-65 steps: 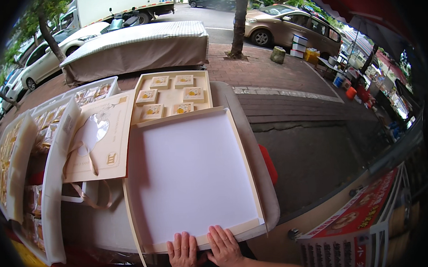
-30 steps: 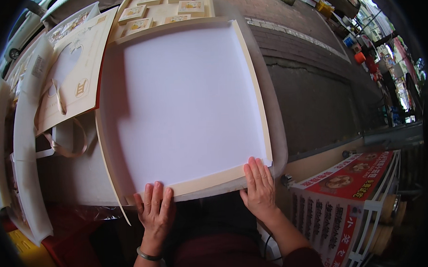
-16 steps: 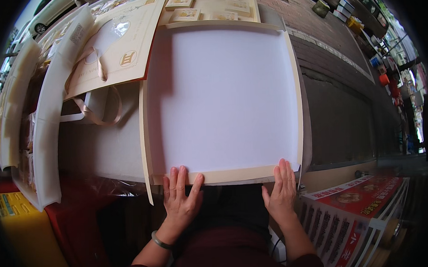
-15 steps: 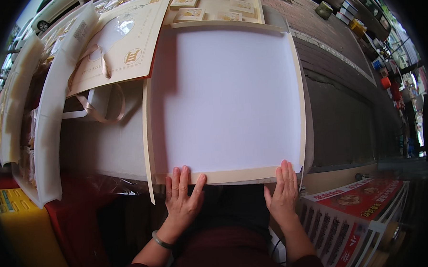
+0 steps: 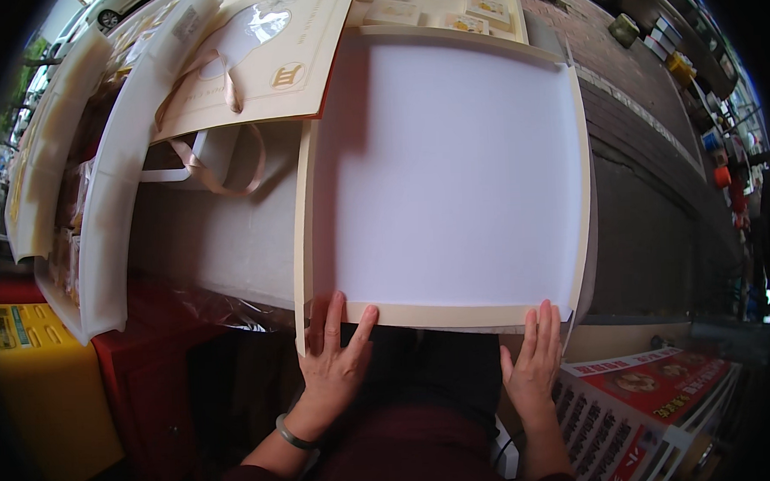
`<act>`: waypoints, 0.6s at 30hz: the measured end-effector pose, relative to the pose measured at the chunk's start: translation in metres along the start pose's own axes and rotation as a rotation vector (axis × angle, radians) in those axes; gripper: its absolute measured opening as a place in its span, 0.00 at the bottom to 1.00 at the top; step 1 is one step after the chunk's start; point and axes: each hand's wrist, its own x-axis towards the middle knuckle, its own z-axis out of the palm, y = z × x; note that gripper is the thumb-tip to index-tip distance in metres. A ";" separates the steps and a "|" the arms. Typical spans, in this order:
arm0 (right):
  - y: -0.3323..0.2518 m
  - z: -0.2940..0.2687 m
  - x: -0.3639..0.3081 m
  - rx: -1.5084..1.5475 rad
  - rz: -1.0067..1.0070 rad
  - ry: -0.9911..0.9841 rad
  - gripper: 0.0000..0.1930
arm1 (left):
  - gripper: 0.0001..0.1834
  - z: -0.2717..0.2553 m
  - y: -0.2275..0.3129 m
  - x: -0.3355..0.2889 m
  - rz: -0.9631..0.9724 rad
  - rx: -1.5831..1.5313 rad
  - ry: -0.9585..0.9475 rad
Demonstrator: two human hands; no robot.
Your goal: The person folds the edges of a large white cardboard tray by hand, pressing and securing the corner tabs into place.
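A large shallow box [image 5: 463, 168] with a white inside and cream walls lies in front of me on a grey-topped table. My left hand [image 5: 330, 367] is at its near left corner, fingers stretched and spread. One finger reaches over the near wall and others rest by the corner, where a cream flap [image 5: 302, 340] ends. Toward the near right corner, my right hand [image 5: 534, 359] lays its straight fingers against the near wall, thumb apart. The undersides of both hands' fingers are hidden. A grey-green bangle [image 5: 293, 434] circles my left wrist.
A cream gift bag [image 5: 248, 62] with ribbon handles overlaps the box's far left corner. Behind the box, a cream tray [image 5: 519, 15] holds several small packs. White translucent bins [image 5: 109, 218] stand left, beside a yellow case [image 5: 48, 393]. A printed red-and-white sign [image 5: 649, 384] stands lower right.
My left hand has shifted toward the box's near left corner and its projecting flap. The right hand stays near the right end of the near wall. The view has swung, placing everything farther right.
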 end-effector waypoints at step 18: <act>0.007 0.011 0.007 0.189 -0.032 0.080 0.47 | 0.53 0.001 0.002 0.008 -0.018 -0.197 -0.101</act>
